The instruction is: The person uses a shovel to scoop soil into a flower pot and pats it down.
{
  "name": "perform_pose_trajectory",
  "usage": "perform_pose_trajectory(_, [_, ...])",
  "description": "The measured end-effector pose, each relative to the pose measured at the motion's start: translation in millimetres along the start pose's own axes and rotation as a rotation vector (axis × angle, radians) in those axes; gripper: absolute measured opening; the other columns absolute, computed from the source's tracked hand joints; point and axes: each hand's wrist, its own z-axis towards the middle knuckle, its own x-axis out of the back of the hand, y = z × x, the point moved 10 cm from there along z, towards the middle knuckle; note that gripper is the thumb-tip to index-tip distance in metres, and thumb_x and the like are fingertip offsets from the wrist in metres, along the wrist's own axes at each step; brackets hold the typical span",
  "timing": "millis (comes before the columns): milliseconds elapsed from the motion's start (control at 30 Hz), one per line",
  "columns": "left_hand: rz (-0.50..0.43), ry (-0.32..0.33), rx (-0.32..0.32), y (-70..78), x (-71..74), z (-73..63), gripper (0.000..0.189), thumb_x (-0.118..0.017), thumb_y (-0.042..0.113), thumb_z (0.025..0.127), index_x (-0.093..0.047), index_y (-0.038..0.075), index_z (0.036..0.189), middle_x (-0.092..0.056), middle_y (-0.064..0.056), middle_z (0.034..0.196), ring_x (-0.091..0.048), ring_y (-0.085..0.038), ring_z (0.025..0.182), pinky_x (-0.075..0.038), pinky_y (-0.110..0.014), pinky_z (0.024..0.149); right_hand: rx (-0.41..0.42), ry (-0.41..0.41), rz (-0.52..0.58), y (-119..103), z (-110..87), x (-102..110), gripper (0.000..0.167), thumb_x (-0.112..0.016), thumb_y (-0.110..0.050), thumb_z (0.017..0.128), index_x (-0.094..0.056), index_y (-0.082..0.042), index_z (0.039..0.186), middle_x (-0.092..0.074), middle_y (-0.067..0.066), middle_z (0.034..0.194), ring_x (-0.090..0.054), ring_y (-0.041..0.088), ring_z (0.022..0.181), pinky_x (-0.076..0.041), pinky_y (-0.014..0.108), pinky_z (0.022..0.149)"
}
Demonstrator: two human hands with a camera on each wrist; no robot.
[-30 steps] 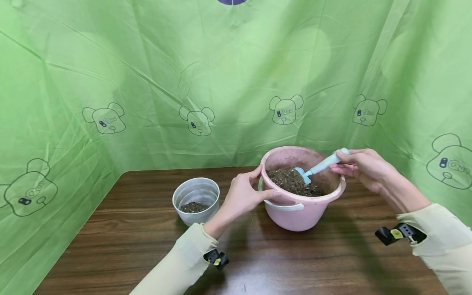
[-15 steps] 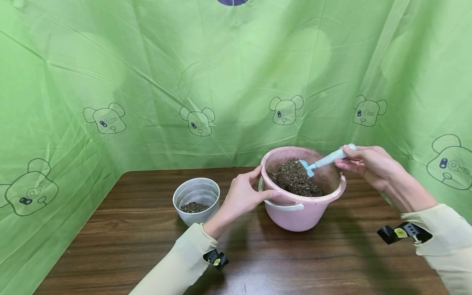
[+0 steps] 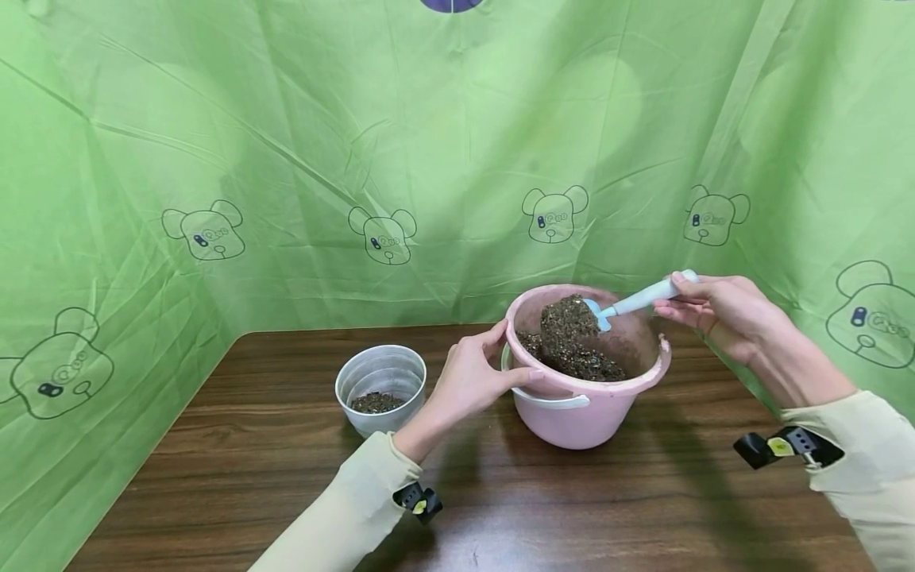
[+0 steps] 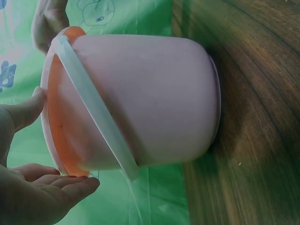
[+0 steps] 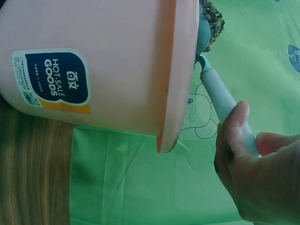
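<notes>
My right hand (image 3: 736, 314) holds the pale blue handle of a small trowel (image 3: 646, 298), thumb on top. The trowel's blade carries a heap of dark soil (image 3: 568, 318) inside a pink bucket (image 3: 579, 421), above the soil in it. On the bucket's left side, my left hand (image 3: 475, 377) holds the rim, its thumb toward the front and its fingers farther back. The bucket's white handle (image 4: 93, 101) hangs down outside. In the right wrist view, the blade and soil (image 5: 214, 23) show just past the bucket's rim; the bucket wall hides its inside there.
A grey pot (image 3: 386, 361) with a little soil (image 3: 375, 403) at its bottom stands left of the bucket, close to my left forearm. Both stand on a brown wooden table (image 3: 236, 469). Green cloth (image 3: 457, 159) with bear outlines encloses the back and sides.
The trowel has risen out of the bucket's soil with a heap on its blade, and my right hand has moved up and slightly right. My left hand stays at the rim.
</notes>
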Motion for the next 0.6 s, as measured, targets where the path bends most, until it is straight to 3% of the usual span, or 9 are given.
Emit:
perform_pose_trajectory(100, [0.007, 0.008, 0.0, 0.4, 1.8, 0.5, 0.095, -0.092, 0.048, 0.079, -0.051, 0.013, 0.157, -0.076, 0.0, 0.116, -0.069, -0.013, 0.1, -0.057, -0.032, 0.085, 0.006, 0.004, -0.016, -3.0, -0.6, 0.0, 0.023, -0.055, -0.002, 0.108, -0.075, 0.001, 0.098, -0.073, 0.016, 0.093, -0.077, 0.026, 0.084, -0.062, 0.031, 0.083])
perform_pose_trajectory(200, [0.017, 0.011, 0.007, 1.0, 3.6, 1.1, 0.096, -0.093, 0.049, 0.078, -0.052, 0.011, 0.156, -0.061, -0.002, 0.146, -0.059, -0.015, 0.131, -0.049, -0.036, 0.108, 0.009, 0.005, -0.03, -5.3, -1.1, 0.0, 0.024, -0.055, -0.003, 0.109, -0.075, 0.0, 0.097, -0.073, 0.016, 0.092, -0.077, 0.025, 0.083, -0.062, 0.03, 0.082])
perform_pose_trajectory(600, [0.054, 0.004, 0.017, 2.6, 8.8, 3.3, 0.095, -0.092, 0.046, 0.079, -0.05, 0.01, 0.156, -0.054, -0.005, 0.153, -0.049, -0.019, 0.142, -0.041, -0.041, 0.117, 0.015, 0.005, 0.019, -13.9, -1.8, -3.4, 0.022, -0.055, -0.002, 0.109, -0.074, 0.002, 0.098, -0.072, 0.017, 0.093, -0.077, 0.027, 0.084, -0.062, 0.033, 0.085])
